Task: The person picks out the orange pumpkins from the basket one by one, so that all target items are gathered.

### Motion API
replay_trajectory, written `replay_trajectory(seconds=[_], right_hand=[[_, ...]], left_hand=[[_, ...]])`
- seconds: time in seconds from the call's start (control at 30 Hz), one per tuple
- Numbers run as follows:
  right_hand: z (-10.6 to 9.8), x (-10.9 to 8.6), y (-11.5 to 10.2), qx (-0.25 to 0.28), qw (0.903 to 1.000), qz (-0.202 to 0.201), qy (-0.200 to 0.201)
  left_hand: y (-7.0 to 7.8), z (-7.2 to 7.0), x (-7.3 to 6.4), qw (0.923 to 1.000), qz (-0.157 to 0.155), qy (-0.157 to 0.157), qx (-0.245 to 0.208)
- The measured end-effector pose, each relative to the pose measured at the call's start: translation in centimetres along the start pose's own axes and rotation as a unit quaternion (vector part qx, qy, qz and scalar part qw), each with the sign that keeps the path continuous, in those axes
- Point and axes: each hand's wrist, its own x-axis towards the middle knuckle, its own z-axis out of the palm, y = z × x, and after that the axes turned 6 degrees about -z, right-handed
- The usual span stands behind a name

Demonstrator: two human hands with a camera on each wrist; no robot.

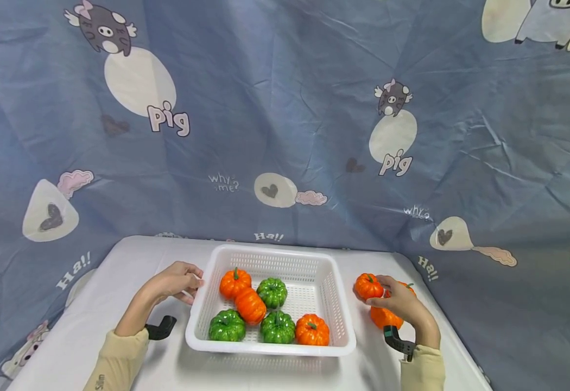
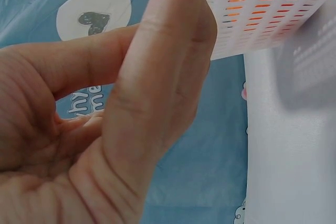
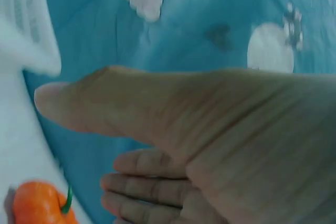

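Note:
My left hand (image 1: 179, 279) is at the left side of a white plastic basket (image 1: 341, 304), fingertips right at its rim. In the left wrist view its loosely bent fingers (image 2: 163, 72) overlap the slotted basket wall (image 2: 226, 40). My right hand (image 1: 402, 301) hovers over small orange pumpkins at the right. One orange pumpkin (image 1: 369, 286) is at its fingertips; another orange pumpkin (image 1: 386, 317) lies under the hand, and a third orange pumpkin (image 1: 409, 288) is partly hidden behind it. The right wrist view shows the thumb (image 3: 100, 103) extended and a pumpkin (image 3: 39, 203) beyond the fingertips.
Inside the basket lie three orange pumpkins (image 1: 312, 330) and three green pumpkins (image 1: 272, 293). A white-covered table (image 1: 163, 369) carries everything. Behind it hangs a blue cloth (image 1: 285, 136) with pig prints.

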Motion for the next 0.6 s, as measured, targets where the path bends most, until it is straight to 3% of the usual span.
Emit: replay_trajectory(seconds=[0.23,0.4,0.6], right_hand=[[1.7,0.8,-3.3,-0.016,0.9988,-0.045,-0.008],[3.6,1.5,-5.1,0.003,0.9978,-0.062,-0.024],[6.3,3.0,-5.3,0.016,0.9836,-0.133,-0.121]], left_hand=[[-0.2,-0.2,-0.3,0.9999,0.010,-0.007,-0.004],[-0.2,-0.1,-0.1,1.0000,0.007,-0.003,-0.005],[0.0,-0.1,-0.1,0.9999,0.010,-0.006,0.003]])
